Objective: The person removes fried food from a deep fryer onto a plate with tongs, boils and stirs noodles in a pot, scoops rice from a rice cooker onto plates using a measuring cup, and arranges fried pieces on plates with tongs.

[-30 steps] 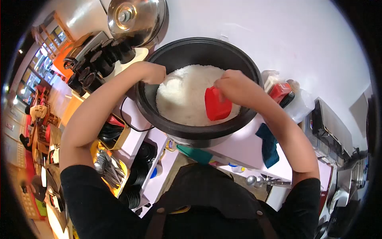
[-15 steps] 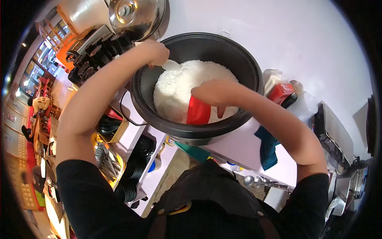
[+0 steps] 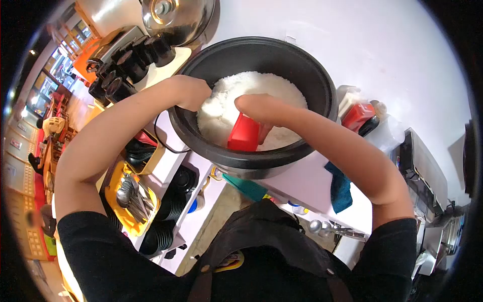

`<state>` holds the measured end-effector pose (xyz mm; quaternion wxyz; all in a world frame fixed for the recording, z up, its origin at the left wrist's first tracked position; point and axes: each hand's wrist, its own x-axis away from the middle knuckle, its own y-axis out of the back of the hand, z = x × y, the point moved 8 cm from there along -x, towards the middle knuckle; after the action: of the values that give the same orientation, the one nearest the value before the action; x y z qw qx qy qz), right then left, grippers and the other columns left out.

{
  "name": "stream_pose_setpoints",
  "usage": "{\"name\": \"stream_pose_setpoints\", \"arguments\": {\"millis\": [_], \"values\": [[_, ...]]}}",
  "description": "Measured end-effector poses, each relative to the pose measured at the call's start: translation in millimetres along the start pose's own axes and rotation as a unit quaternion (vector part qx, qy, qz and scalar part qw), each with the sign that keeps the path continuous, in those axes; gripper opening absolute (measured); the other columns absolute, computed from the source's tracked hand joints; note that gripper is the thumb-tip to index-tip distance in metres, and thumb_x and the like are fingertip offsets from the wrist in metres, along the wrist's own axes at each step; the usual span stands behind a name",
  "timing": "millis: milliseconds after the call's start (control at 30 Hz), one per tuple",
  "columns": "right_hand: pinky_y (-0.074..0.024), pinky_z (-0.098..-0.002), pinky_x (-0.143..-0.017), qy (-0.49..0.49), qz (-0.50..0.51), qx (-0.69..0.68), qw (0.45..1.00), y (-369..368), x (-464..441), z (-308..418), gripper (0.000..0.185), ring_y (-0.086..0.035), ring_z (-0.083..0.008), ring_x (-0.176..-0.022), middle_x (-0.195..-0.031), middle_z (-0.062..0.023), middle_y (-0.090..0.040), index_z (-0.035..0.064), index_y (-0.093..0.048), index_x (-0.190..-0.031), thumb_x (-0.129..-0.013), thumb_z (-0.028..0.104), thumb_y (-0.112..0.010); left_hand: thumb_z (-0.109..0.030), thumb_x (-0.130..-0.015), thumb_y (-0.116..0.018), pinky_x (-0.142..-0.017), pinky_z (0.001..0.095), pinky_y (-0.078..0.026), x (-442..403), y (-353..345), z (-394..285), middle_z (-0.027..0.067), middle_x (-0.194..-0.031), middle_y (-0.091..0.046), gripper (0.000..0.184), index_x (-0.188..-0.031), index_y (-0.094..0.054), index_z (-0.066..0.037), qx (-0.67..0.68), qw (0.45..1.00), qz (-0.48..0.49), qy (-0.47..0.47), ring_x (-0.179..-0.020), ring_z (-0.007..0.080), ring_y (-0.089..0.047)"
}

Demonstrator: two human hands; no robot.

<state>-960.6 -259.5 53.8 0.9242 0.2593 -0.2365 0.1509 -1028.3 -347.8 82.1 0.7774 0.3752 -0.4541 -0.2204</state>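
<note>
A large black pot [image 3: 251, 161] holds white rice [image 3: 282, 90]. Inside it, my right hand [image 3: 256, 108] is closed on a red scoop [image 3: 243, 133], which is low against the rice near the pot's front side. My left hand [image 3: 193, 92] is closed at the pot's left rim, beside the rice. What it grips is hidden in this view; a pale utensil showed by its fingers half a second ago.
A metal lid [image 3: 176, 20] and black cups [image 3: 132, 65] stand at the upper left. Cutlery fills a yellow tray [image 3: 135, 225] at the lower left. Bottles, a red-topped container [image 3: 357, 116] and a teal cloth [image 3: 340, 189] lie to the right. Ladles [image 3: 322, 227] hang below.
My right hand and the red scoop have moved left across the rice. My left hand rose, then came back down to the left rim, and the pale utensil has gone out of sight.
</note>
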Motion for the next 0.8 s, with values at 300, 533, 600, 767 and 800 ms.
{"name": "stream_pose_setpoints", "arguments": {"millis": [300, 533, 600, 767, 800], "values": [[-0.0549, -0.0456, -0.064, 0.06, 0.03, 0.04, 0.997, -1, -22, -14, 0.051, -0.063, -0.0447, -0.07, -0.1, -0.0301, -0.05, -0.0127, -0.033, -0.115, -0.078, 0.023, -0.034, -0.006, -0.07, -0.052, -0.068, 0.0431, -0.049, 30, 17, -54, 0.0218, -0.079, -0.063, 0.018, -0.079, -0.065, 0.002, 0.013, 0.999, 0.05, -0.015, -0.079, 0.0355, -0.062], [-0.0552, -0.0379, -0.066, 0.026, 0.029, -0.012, 0.999, -1, 6, -6, 0.048, -0.065, -0.0363, -0.067, -0.089, -0.0279, -0.057, -0.0123, -0.04, -0.112, -0.079, 0.022, -0.035, -0.006, -0.07, -0.053, -0.068, 0.0423, -0.05, 56, 40, -92, 0.0224, -0.078, -0.063, 0.016, -0.077, -0.065, 0.003, 0.099, 0.994, -0.054, -0.015, -0.076, 0.0353, -0.063], [-0.0554, -0.035, -0.066, 0.029, 0.034, -0.03, 0.999, -1, 22, -2, 0.045, -0.066, -0.0332, -0.068, -0.085, -0.0273, -0.059, -0.012, -0.044, -0.108, -0.08, 0.022, -0.036, -0.006, -0.069, -0.053, -0.068, 0.0419, -0.051, 61, 49, -88, 0.0224, -0.077, -0.063, 0.016, -0.076, -0.065, 0.002, 0.083, 0.994, -0.072, 0.001, -0.075, 0.0352, -0.063], [-0.0556, -0.0322, -0.066, 0.071, 0.065, 0.062, 0.993, 1, 14, -3, 0.041, -0.066, -0.0282, -0.07, -0.087, -0.0269, -0.06, -0.0115, -0.052, -0.099, -0.081, 0.022, -0.037, -0.008, -0.068, -0.055, -0.065, 0.04, -0.051, 63, 59, -33, 0.0215, -0.072, -0.063, 0.014, -0.071, -0.065, 0.002, 0.019, 0.992, -0.032, 0.121, -0.072, 0.0333, -0.064], [-0.0556, -0.0323, -0.066, 0.065, 0.072, 0.058, 0.994, -1, 15, -1, 0.041, -0.066, -0.0279, -0.07, -0.087, -0.027, -0.06, -0.0115, -0.052, -0.098, -0.081, 0.022, -0.037, -0.008, -0.068, -0.056, -0.065, 0.0397, -0.051, 60, 54, -29, 0.0208, -0.071, -0.063, 0.014, -0.07, -0.065, 0.002, 0.048, 0.989, 0.004, 0.14, -0.072, 0.0324, -0.064]]}}
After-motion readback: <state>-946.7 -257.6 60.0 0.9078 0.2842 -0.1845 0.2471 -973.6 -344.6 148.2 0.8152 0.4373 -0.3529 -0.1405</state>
